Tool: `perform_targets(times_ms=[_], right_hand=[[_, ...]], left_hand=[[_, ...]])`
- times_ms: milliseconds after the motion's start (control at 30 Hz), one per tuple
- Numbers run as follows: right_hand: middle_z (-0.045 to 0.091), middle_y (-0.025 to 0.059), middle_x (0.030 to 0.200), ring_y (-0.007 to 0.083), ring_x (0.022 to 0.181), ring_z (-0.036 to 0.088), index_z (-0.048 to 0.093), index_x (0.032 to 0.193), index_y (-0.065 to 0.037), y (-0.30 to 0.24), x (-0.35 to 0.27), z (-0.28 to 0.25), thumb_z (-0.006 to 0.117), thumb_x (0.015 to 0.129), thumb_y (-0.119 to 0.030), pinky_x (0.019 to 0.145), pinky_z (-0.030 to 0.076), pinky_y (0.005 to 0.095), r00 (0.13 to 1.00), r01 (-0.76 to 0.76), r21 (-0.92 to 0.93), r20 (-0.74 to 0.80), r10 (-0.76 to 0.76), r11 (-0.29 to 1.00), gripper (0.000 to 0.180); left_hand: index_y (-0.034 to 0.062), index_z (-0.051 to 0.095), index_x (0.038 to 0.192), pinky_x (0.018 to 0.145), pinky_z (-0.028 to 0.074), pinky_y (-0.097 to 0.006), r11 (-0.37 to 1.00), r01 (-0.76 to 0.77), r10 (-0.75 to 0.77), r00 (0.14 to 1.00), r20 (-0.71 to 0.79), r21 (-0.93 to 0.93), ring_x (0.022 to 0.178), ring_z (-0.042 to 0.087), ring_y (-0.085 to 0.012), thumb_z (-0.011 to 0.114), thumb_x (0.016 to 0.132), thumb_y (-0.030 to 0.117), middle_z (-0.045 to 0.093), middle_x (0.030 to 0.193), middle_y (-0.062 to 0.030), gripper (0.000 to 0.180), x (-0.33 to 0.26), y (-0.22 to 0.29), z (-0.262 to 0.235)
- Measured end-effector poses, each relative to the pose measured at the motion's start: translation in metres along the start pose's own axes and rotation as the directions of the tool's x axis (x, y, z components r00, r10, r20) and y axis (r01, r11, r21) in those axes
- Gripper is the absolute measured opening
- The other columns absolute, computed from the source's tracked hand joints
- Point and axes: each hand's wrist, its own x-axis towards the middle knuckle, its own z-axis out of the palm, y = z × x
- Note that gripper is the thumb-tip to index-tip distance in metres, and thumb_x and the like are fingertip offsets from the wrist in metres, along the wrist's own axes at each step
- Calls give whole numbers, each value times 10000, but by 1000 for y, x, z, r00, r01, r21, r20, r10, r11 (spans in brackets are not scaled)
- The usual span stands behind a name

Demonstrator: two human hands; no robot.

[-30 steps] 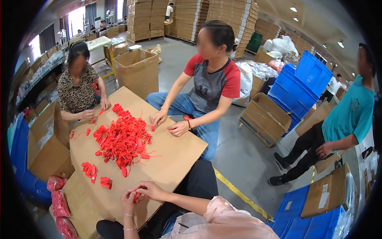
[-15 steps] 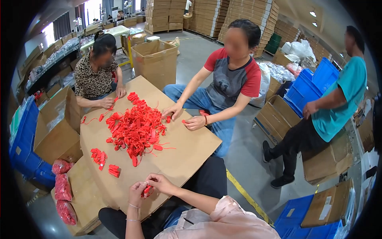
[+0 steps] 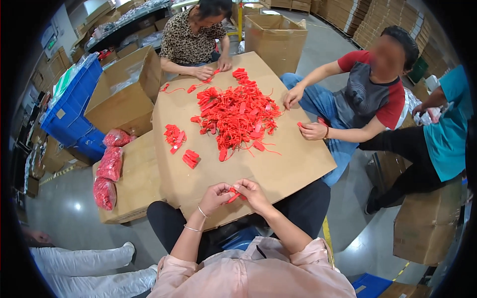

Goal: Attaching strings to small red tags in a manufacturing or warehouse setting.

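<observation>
Since before, hands (image 3: 214, 197) (image 3: 253, 193) nearer, pinching thin red plastic tags (image 3: 233, 194).

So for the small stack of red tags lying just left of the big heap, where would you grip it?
Probably across its long sides, coming straight down from above. The small stack lies flat on the cardboard sheet, apart from the big heap, so its sides are free. A second stack lies just beyond, so approach from the near edge.
</observation>
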Motion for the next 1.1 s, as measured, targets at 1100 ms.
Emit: perform_targets(times_ms=[1100], right_hand=[[591,49,878,97,768,573,538,986,-15,11,-8,-7,493,898,-119,689,477,229,990,-140,221,32,136,965,143]], left_hand=[[3,621,880,393,292,-174,941,75,-111,990,-92,-330,430,397,-36,554,865,178,572,656,-15,188,-5,-9,1]])
